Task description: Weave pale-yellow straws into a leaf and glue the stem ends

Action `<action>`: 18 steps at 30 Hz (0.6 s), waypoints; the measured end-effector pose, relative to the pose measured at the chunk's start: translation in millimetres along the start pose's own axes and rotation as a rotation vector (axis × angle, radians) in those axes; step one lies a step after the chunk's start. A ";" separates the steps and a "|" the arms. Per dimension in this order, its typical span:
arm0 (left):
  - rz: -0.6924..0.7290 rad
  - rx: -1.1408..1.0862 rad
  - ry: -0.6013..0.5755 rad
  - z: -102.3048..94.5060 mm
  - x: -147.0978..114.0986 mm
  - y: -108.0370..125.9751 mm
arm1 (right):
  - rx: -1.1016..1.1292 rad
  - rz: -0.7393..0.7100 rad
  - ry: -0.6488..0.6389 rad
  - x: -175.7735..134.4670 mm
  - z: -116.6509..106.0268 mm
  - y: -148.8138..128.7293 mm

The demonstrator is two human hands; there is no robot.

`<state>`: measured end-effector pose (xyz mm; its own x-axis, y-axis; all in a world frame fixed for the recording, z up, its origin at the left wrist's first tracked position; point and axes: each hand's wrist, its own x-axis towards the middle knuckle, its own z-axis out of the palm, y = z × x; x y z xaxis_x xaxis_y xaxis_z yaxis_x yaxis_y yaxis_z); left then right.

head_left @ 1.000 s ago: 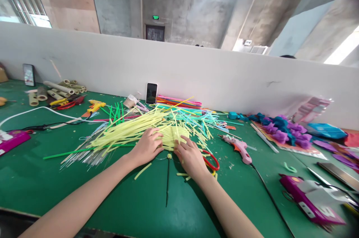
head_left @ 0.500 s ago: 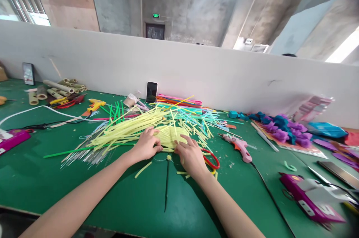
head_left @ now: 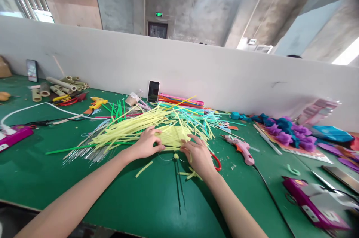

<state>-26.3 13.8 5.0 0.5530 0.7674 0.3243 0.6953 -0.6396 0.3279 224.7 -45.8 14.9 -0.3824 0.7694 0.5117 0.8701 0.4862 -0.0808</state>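
A flat pale-yellow piece of side-by-side pipe cleaners is held between my two hands, over the near edge of a loose heap. My left hand has its thumb and fingers closed on the left end of this piece. At the right end, the bent fingers of my right hand grip it; their tips are partly hidden. From its near edge a thin dark stem with a small yellow knob hangs toward me, and fine clear thread loops beside the knob. Red-handled scissors lie partly behind my right hand.
Yellow pipe cleaners spread across the middle of the green table. A pink glue gun lies right, near a purple power strip. A yellow glue gun and bamboo pieces are left. A phone leans on the partition.
The dark stem and knob have swung to the right. My right hand has shifted slightly right, covering more of the scissors. Short yellow cut pieces near it show more. The view moved slightly.
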 end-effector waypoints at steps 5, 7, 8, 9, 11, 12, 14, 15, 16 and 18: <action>0.070 0.012 0.004 -3.3 -3.5 1.1 | -0.001 0.025 -0.002 -0.4 -2.2 -0.1; 0.093 0.027 0.034 -5.3 -3.9 2.4 | 0.003 0.021 -0.009 0.1 -2.1 -0.9; 0.104 0.035 0.055 -6.6 -3.8 3.4 | 0.004 0.018 -0.013 0.3 -1.7 -1.2; 0.115 0.043 0.076 -7.9 -3.7 4.5 | 0.004 0.015 -0.016 0.5 -1.1 -1.6; 0.131 0.056 0.116 -10.4 -3.3 7.0 | -0.002 0.015 -0.018 0.8 0.5 -2.2; 0.135 0.060 0.131 -11.5 -3.1 8.0 | -0.005 0.017 -0.018 0.8 1.4 -2.4; 0.135 0.064 0.151 -13.3 -2.9 8.9 | -0.013 0.023 -0.017 0.6 2.9 -2.7; 0.132 0.065 0.157 -14.0 -2.9 8.5 | -0.017 0.026 -0.017 0.3 3.6 -2.7; 0.130 0.066 0.159 -14.6 -2.8 7.7 | -0.020 0.028 -0.017 0.0 4.2 -2.6; 0.129 0.072 0.156 -15.3 -2.3 4.2 | -0.026 0.032 -0.018 -0.5 5.3 -2.3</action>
<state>-31.6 8.7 19.2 0.5657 0.6595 0.4950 0.6573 -0.7231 0.2124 221.2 -45.2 10.2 -0.3598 0.7919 0.4934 0.8897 0.4505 -0.0741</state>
